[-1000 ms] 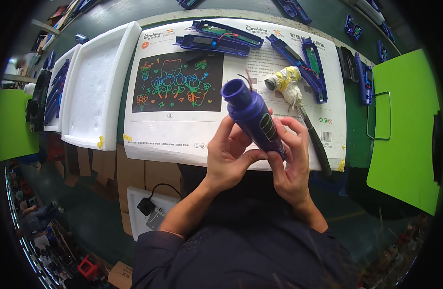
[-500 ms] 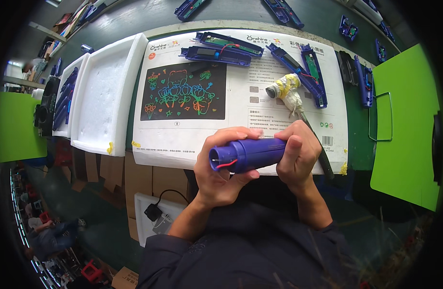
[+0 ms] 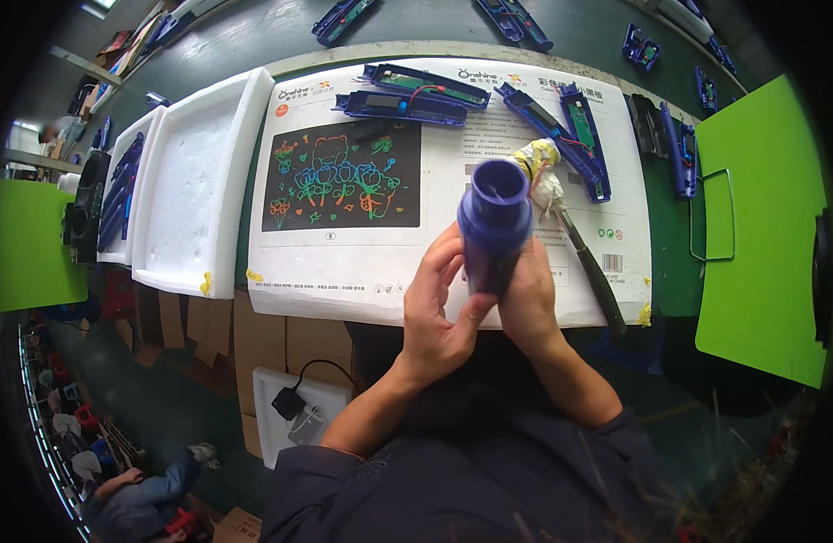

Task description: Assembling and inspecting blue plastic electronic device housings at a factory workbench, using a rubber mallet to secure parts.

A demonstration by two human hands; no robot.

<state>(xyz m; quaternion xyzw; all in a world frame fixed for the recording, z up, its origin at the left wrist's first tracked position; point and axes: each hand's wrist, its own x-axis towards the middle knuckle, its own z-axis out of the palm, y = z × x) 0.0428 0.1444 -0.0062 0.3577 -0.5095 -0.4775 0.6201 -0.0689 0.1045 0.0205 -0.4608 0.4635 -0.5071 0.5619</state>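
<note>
Both my hands hold a dark blue plastic cylindrical housing (image 3: 494, 222) over the near part of the printed sheet. Its narrower open end is tipped up toward me, showing a round hollow mouth. My left hand (image 3: 439, 303) grips its lower left side, thumb across the front. Around the lower right side my right hand (image 3: 530, 299) is closed, its fingers partly hidden. Just beyond lies a hammer (image 3: 593, 267), its head wrapped in white and yellow material. Farther off are opened blue casing halves (image 3: 403, 107) with green boards and red wires; another opened casing (image 3: 584, 136) lies to their right.
White foam trays (image 3: 195, 181) stand at the left, the farther-left one holding blue parts. Lime-green panels (image 3: 765, 235) flank both sides. More blue casings (image 3: 516, 20) lie on the grey surface beyond. A black adapter (image 3: 290, 401) sits below the table, and a person (image 3: 149, 493) is at lower left.
The blue housing has swung from lying sideways to pointing its open end up toward me. Both hands turned with it, and my left hand moved right. The person at lower left shifted.
</note>
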